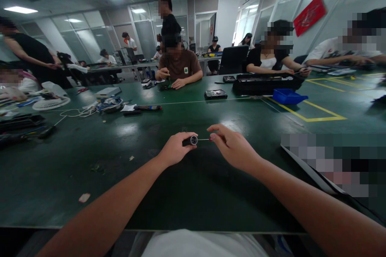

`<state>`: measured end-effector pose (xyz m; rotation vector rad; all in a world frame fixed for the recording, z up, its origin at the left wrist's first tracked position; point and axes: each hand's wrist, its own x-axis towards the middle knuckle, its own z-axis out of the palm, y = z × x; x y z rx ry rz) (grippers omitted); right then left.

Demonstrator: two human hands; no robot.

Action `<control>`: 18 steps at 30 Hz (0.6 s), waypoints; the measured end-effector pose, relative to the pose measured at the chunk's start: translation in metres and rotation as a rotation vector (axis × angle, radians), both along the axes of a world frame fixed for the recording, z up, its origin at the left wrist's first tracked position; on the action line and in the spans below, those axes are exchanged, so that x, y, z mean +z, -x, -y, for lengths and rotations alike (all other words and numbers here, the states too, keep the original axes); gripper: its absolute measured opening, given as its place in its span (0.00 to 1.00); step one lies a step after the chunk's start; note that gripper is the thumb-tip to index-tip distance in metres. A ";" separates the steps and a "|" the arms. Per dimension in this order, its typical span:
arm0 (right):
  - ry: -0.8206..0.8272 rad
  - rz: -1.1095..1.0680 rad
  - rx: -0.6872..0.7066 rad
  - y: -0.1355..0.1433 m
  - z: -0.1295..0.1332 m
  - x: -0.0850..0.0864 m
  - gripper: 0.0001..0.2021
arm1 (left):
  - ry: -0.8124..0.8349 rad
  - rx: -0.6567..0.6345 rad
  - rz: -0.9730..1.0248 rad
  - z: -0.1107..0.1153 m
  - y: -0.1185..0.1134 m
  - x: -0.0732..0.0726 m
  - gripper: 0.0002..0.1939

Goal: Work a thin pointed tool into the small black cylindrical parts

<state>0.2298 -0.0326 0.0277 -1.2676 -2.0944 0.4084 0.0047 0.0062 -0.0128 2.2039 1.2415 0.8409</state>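
My left hand (176, 149) is closed around a short black cylinder (189, 141) with a round, silver-rimmed end turned towards me; it looks like a small flashlight. From its right side a thin metal shaft runs to my right hand (230, 144). That shaft belongs to a slim screwdriver (205, 139), whose red end is pinched between my thumb and fingers. Most of the screwdriver's handle is hidden by the hand. Whether the tip enters the cylinder or only touches its side, I cannot tell. Both hands are over the green tabletop (193, 192), near its front edge.
Across the table a person in a brown shirt (183, 66) works on a small board. Hard drives, one nearer (216, 94), a long black housing (267, 84) and a blue bin (288, 96) stand beyond my hands. Tools (147, 107) and cables lie left; a laptop-like panel (313, 168) is right.
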 end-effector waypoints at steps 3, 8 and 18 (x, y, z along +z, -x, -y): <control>-0.042 -0.019 0.016 0.000 0.000 -0.002 0.13 | -0.008 0.016 0.017 0.000 0.001 0.000 0.20; 0.007 -0.031 0.004 -0.002 -0.002 -0.001 0.11 | -0.013 0.013 0.020 0.000 0.001 -0.001 0.20; -0.023 -0.164 -0.020 0.002 0.001 -0.003 0.10 | -0.004 0.019 0.009 -0.001 0.000 -0.003 0.19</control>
